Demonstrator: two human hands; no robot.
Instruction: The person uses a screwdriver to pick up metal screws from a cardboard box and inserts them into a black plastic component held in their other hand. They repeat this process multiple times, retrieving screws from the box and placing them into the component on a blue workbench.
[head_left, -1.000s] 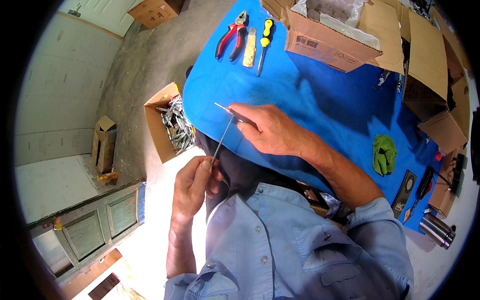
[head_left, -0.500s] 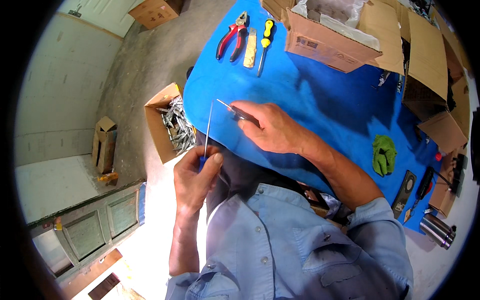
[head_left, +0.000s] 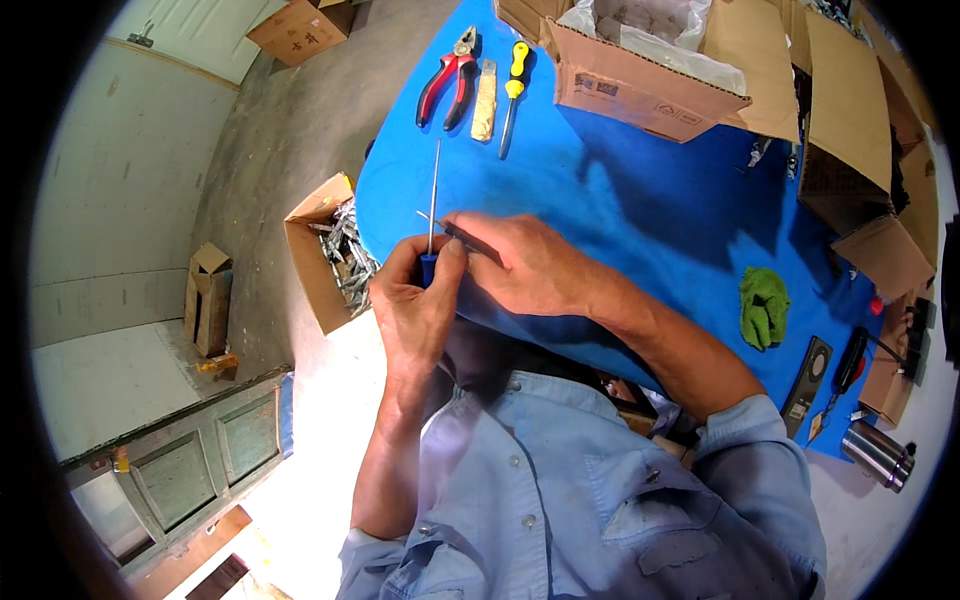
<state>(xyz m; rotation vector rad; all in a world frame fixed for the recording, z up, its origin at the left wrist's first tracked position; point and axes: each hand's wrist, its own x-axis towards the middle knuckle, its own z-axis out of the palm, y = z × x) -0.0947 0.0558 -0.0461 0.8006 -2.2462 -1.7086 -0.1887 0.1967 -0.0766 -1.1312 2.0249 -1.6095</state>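
My left hand (head_left: 410,305) is closed round a thin screwdriver (head_left: 429,266) with a blue handle; its long metal shaft points up, away from me. Right beside it, my right hand (head_left: 535,265) pinches a small dark piece (head_left: 456,236) from which a thin metal tip sticks out to the left. That tip lies at the screwdriver's shaft, though whether they touch I cannot tell. The fingers hide most of the dark piece. Both hands are over the near left edge of the blue-covered table (head_left: 640,220).
Pliers (head_left: 447,85), a wrapped yellowish blade-like tool (head_left: 484,105) and a yellow-handled screwdriver (head_left: 513,95) lie at the far side. An open carton (head_left: 640,90) stands behind; a carton of metal parts (head_left: 310,250) is at left. At right are a green cloth (head_left: 764,310) and steel flask (head_left: 876,455).
My left hand has moved up and right with the blue-handled screwdriver, whose shaft now stands beside the dark piece. My right hand has shifted slightly left and nearer to me.
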